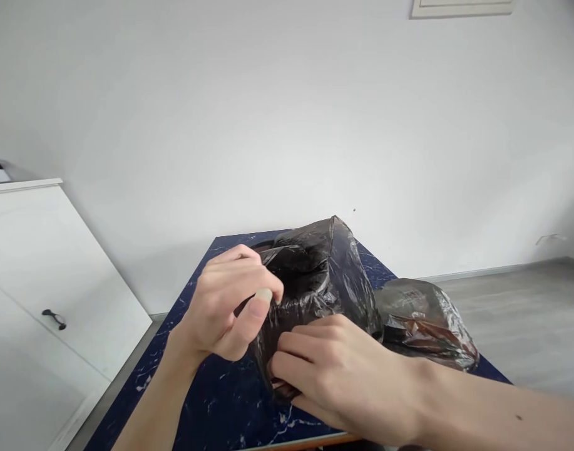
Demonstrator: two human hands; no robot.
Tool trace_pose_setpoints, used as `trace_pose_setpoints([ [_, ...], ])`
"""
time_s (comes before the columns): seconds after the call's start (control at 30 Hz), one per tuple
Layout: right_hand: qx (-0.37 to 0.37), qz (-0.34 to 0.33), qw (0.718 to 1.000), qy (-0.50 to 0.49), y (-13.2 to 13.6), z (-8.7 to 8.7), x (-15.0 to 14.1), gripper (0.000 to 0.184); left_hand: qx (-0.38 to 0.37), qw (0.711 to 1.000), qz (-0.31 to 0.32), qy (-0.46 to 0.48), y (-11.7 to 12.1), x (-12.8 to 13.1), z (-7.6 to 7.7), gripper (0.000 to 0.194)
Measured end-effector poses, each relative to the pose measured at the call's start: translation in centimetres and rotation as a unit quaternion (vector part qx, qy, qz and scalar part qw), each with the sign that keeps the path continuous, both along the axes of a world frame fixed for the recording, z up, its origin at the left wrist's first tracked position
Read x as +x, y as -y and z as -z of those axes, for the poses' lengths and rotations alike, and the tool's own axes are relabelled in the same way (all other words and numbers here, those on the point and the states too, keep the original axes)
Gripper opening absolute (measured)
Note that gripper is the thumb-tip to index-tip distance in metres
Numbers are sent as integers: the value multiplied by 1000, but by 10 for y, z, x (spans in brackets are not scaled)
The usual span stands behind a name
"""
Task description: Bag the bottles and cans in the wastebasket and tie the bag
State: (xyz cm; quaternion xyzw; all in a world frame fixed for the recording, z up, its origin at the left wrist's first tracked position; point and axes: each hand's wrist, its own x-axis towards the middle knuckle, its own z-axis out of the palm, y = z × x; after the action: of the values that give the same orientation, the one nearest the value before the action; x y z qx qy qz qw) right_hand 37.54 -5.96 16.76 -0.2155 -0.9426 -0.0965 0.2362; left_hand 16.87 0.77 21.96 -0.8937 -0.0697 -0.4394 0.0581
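A black plastic bag stands bunched up on a dark blue marbled table. My left hand pinches the bag's left edge between thumb and fingers. My right hand grips the bag's lower front, its fingers curled into the plastic. What is inside the bag is hidden. A second, thinner dark bag with something brown inside lies just to the right, touching the first.
A white cabinet with a black handle stands at the left. A white wall rises behind the table, with grey floor to the right.
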Motion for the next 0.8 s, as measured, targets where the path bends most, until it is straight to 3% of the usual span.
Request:
trace_pose_setpoints([
  [0.23, -46, 6, 998, 32, -22, 35, -7, 30, 105, 984, -145, 22, -17, -34, 16, 32],
  [0.33, -96, 7, 994, 42, -24, 39, -10, 23, 132, 966, -218, 36, -24, -49, 24, 37],
  [0.4, -128, -11, 991, 38, -21, 36, -8, 36, 130, 953, -270, 45, -27, -57, 30, 39],
  [0.47, -148, -51, 987, 23, -15, 27, -2, 43, 98, 936, -334, 48, -26, -63, 34, 32],
  [0.57, -173, -116, 978, -31, -7, 5, 12, 32, 10, 903, -422, 78, -24, -68, 35, 13],
  [0.6, -182, -128, 973, -63, -6, -4, 17, 28, -22, 897, -431, 96, -23, -68, 33, 16],
  [0.7, -176, -90, 962, -191, -13, -24, 32, 18, -121, 909, -380, 121, -21, -66, 25, 38],
  [0.8, -137, 9, 950, -280, -32, -31, 41, 18, -198, 920, -332, 73, -22, -59, 17, 41],
])
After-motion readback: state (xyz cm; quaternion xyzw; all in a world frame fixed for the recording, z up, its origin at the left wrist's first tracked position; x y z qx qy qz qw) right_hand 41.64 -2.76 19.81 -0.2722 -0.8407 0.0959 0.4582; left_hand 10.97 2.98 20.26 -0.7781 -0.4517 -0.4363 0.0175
